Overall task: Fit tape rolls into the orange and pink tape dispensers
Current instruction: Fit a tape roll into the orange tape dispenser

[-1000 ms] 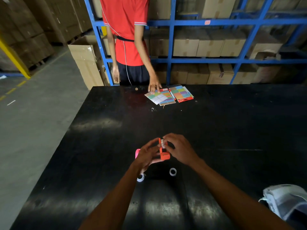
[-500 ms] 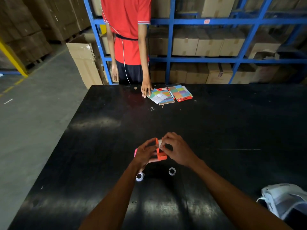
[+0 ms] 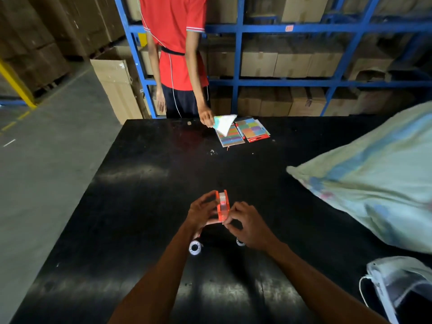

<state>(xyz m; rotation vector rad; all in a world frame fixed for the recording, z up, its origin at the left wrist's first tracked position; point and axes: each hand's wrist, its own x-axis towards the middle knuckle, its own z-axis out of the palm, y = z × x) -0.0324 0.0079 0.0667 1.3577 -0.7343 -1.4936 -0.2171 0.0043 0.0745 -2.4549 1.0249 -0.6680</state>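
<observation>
Near right corner: a white see-through plastic bag (image 3: 402,284) lying on the black table (image 3: 140,206); a bit farther, near the middle: a small white tape roll (image 3: 194,248) flat on the table just near of the left wrist, and a second tape roll (image 3: 239,242) peeking out from under the right hand, mostly hidden; just beyond those, held up off the table: the orange tape dispenser (image 3: 222,206), standing on its narrow end with a pale tape roll seated inside it; left hand (image 3: 203,215) wrapped around the dispenser's left side, fingers curled onto it; a bit of pink showing under that hand, too hidden to name; right hand (image 3: 248,224) pinching the near end of the dispenser with fingertips closed on it; to the right, bigger and blurred: a pale green and blue woven sack (image 3: 374,181) lying across the table's right side; at the far edge: colourful card packs (image 3: 243,132) flat on the table; one white and teal pack (image 3: 223,122) lifted by the hand of a person in a red shirt (image 3: 173,40) standing past the table; behind: blue shelves (image 3: 236,59) full of brown cardboard boxes (image 3: 257,61); to the far left: one tall cardboard box (image 3: 114,85) on the grey floor.
</observation>
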